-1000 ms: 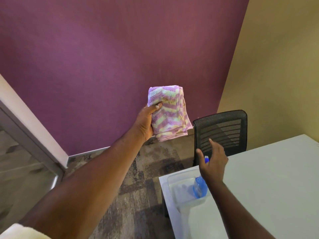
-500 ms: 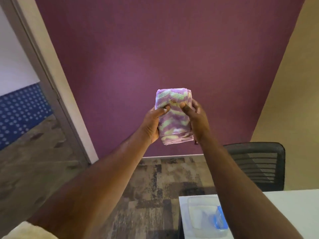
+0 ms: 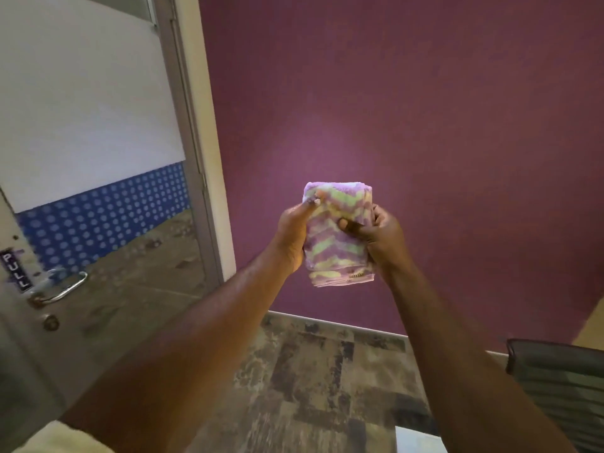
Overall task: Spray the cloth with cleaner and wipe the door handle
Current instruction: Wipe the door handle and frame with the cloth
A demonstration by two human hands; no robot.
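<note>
Purple wall behind, both hands, left hand (image 3: 291, 237) and right hand (image 3: 380, 238), clasp the folded striped cloth (image 3: 338, 235) upright, while the lever door handle (image 3: 62, 287) lies low to the left, nearer the left hand.

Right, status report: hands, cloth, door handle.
Left hand and right hand both gripping folded cloth, held up mid-air. Door handle off to the left, untouched. Nothing in the way.
</note>
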